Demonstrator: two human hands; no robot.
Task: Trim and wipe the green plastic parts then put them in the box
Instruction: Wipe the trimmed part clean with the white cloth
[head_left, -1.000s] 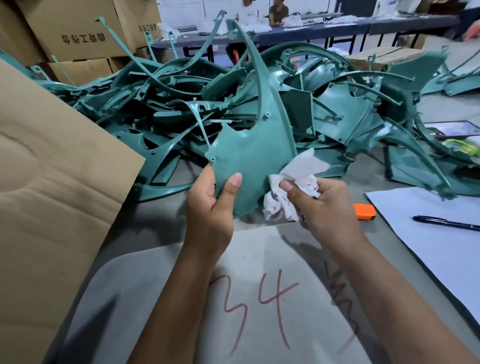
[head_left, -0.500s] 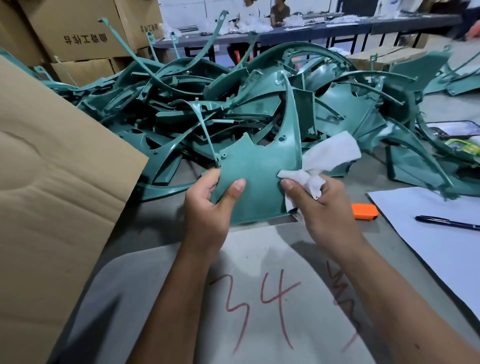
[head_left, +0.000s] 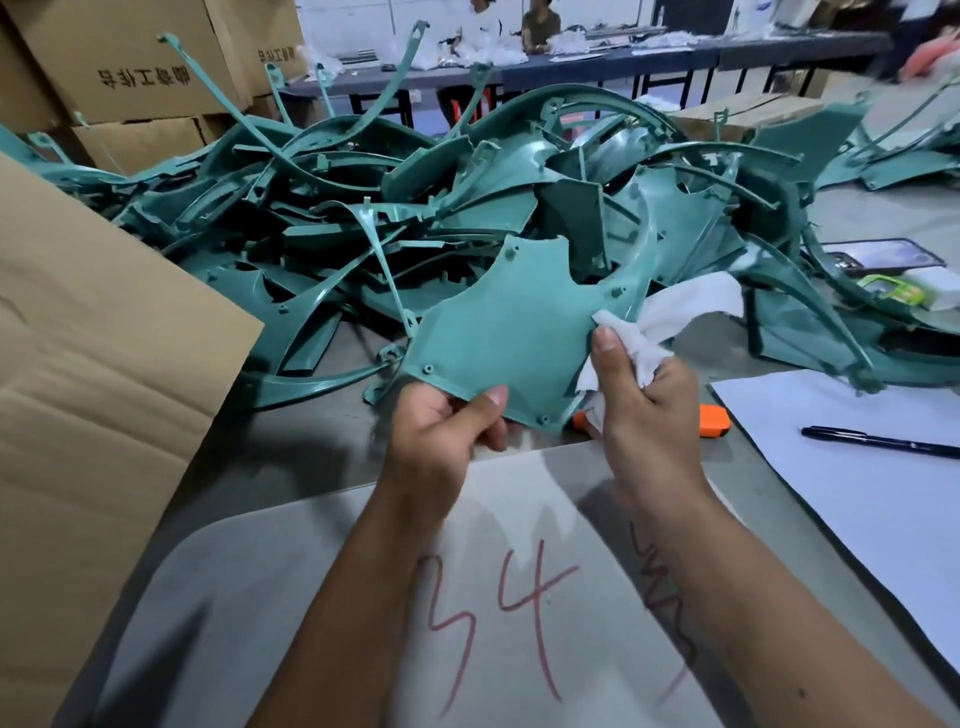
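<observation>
— What moved since a second ago?
— Tilted then with its long curved arm standing up, the green plastic part (head_left: 511, 338) now lies flatter and lower between the hands, broad face up. The cloth has gone from its near edge to its right edge.

— How do the hands hold it?
— The left hand (head_left: 441, 431) pinches the part's near-left corner, thumb on top, fingers curled beneath. The right hand (head_left: 641, 395) grips a crumpled white cloth (head_left: 670, 322), thumb pressing it against the part's right edge.

— Where is the part?
— Held up off the surface (head_left: 322, 441), just near of the pile of green parts (head_left: 363, 218) that fills the middle from left to far right.

— And around them?
— Beneath the forearms lies a grey sheet (head_left: 291, 597) marked "34" in red. An orange item (head_left: 714, 420) shows just right of the right hand. Farther right, a black pen (head_left: 878, 441) rests on white paper (head_left: 857, 499). A phone (head_left: 883, 258) lies at the far right. A cardboard flap (head_left: 104, 389) stands at the left, with cardboard boxes (head_left: 119, 57) stacked far left.
</observation>
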